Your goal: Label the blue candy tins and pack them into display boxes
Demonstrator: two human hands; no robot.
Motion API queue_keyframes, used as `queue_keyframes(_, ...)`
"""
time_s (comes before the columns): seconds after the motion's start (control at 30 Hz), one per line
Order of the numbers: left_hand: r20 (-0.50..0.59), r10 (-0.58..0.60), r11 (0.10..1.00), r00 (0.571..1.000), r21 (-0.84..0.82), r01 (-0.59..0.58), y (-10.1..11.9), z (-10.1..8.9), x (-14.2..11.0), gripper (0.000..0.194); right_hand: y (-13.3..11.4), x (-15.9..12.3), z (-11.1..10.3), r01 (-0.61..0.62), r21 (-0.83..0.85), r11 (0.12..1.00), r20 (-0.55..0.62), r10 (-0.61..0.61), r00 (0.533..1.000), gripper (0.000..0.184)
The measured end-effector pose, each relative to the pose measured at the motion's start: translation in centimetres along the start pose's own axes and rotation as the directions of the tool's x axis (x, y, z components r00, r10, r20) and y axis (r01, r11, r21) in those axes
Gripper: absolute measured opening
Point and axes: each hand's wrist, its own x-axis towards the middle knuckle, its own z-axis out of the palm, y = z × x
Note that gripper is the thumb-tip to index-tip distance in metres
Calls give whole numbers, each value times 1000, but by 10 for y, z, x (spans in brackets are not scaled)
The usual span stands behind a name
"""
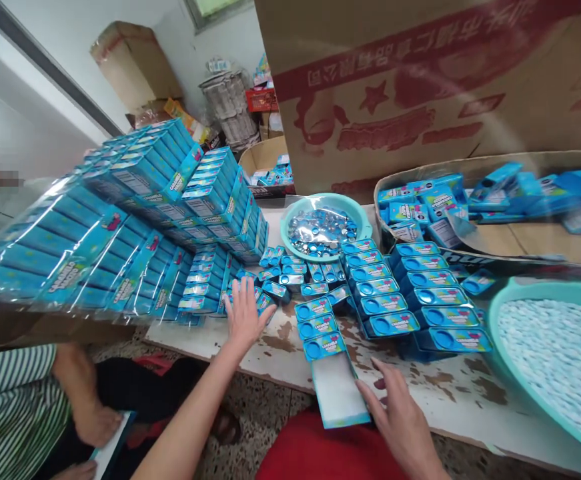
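Note:
My left hand reaches out with fingers spread, over or against small blue packs lying loosely on the table; whether it touches one I cannot tell. A long blue carton with a white inside juts over the table's front edge. Upright blue packs stand in a row at its far end. My right hand is beside the carton's right side, fingers apart, the thumb at its edge; no grip shows. Beyond are more rows of upright blue packs.
Plastic-wrapped stacks of blue boxes rise at left. A turquoise basin holds shiny blue-and-silver pieces; another basin holds pale blue pieces. A cardboard box contains blue cartons. At lower left, a person in a striped sleeve holds a carton.

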Motion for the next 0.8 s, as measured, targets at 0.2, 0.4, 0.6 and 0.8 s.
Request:
queue_keyframes(0.2,138,86,960,987,254,-119,-21,50,-13,61,7,-7,9,41,11,999,-26,-41,999,37)
queue_keyframes(0.4,140,66,976,988,197,-93,-2,47,-19,63,4,-8,19,38,0,999,-52,-38,998,33)
queue_keyframes(0.6,236,23,996,971,82,-44,5,42,-16,74,6,-10,23,46,6,999,-38,-46,998,32)
queue_keyframes(0.8,148,17,993,989,-114,0,3,40,-44,66,7,-10,28,74,-42,996,-37,-75,996,32)
